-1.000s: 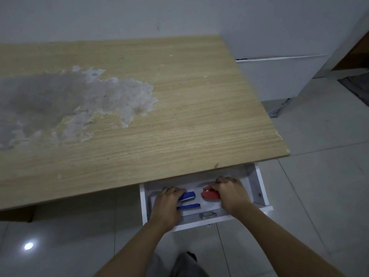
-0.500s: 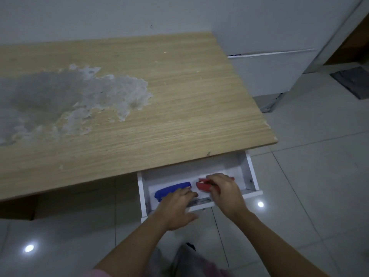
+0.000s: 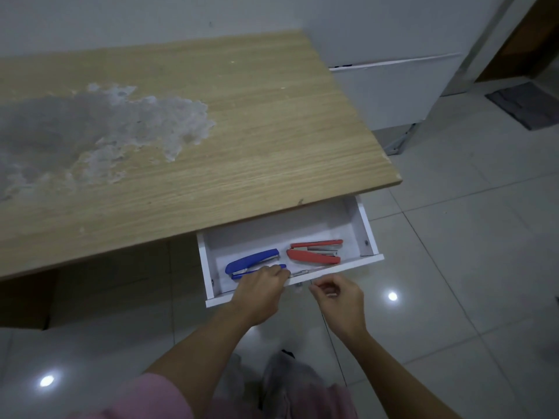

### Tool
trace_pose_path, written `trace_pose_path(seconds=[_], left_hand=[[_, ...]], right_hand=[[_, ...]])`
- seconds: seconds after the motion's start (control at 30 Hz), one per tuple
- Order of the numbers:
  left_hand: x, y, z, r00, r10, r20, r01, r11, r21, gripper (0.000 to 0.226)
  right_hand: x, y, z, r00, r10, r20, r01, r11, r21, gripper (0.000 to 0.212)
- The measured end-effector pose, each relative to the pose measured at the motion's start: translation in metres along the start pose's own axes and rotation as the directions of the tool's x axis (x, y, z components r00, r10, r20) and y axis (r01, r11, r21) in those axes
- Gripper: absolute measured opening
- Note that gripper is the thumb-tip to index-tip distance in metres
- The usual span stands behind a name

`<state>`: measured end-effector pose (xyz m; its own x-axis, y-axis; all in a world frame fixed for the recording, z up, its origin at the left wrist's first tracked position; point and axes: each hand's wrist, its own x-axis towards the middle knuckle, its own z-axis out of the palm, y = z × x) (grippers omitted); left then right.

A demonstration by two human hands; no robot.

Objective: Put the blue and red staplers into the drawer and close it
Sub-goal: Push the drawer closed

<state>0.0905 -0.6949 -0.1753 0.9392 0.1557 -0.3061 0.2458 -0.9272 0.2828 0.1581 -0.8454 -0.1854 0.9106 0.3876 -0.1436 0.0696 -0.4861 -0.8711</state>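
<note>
The wooden desk point(image 3: 242, 140) stands against a pale wall, its top bare apart from a big grey-white patch point(image 3: 99, 131) where the finish has peeled, toward the left edge. Pale glossy floor tiles point(image 3: 453, 267) carry two bright reflections of lamps, and a dark mat point(image 3: 526, 105) lies near a doorway at the far right.

Under the desk's front right corner the white drawer point(image 3: 361, 228) hangs open. Inside it, the blue stapler point(image 3: 251, 263) lies toward the left wall and the red stapler point(image 3: 314, 252) toward the right wall, side by side with a gap between them, both near the drawer's front edge.

Half a second ago both hands were down in the drawer on the staplers; now the red stapler lies fully uncovered and both hands have drawn back to the front panel.

The left hand point(image 3: 261, 293) reaches over the drawer's front edge, its fingers curled down at the metal handle just beside the blue stapler's near end; whether they grip the handle I cannot tell. The right hand point(image 3: 338, 300) hovers just in front of the drawer, fingers loosely curled, holding nothing. A pink sleeve point(image 3: 151, 397) shows at the bottom.
</note>
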Motion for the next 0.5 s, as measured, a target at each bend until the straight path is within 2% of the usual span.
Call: trace_pose_path(seconds=[0.07, 0.13, 0.2, 0.27, 0.37, 0.5], left_hand=[[-0.003, 0.002, 0.001, 0.999, 0.01, -0.038, -0.009, 1.0, 0.028, 0.039], [-0.005, 0.003, 0.0, 0.997, 0.028, -0.072, -0.025, 0.999, 0.046, 0.041], [-0.007, 0.002, -0.001, 0.994, 0.046, -0.099, -0.041, 0.998, 0.048, 0.041], [-0.007, -0.001, -0.003, 0.99, 0.066, -0.122, -0.062, 0.997, 0.042, 0.041], [-0.008, -0.003, -0.004, 0.98, 0.1, -0.172, -0.094, 0.995, 0.041, 0.04], [-0.011, -0.004, -0.008, 0.96, 0.14, -0.243, -0.13, 0.99, 0.056, 0.041]], right_hand=[[-0.003, 0.009, 0.002, 0.995, 0.099, -0.009, -0.099, 0.995, 0.01, 0.007], [-0.004, 0.013, 0.006, 0.958, 0.282, 0.045, -0.284, 0.957, 0.055, 0.012], [-0.003, 0.01, 0.012, 0.857, 0.48, 0.186, -0.511, 0.836, 0.2, 0.024], [-0.001, 0.001, 0.017, 0.755, 0.563, 0.336, -0.655, 0.672, 0.345, 0.035], [0.001, -0.013, 0.026, 0.71, 0.568, 0.416, -0.698, 0.494, 0.519, 0.033], [0.003, -0.02, 0.033, 0.705, 0.594, 0.387, -0.655, 0.337, 0.676, 0.028]])
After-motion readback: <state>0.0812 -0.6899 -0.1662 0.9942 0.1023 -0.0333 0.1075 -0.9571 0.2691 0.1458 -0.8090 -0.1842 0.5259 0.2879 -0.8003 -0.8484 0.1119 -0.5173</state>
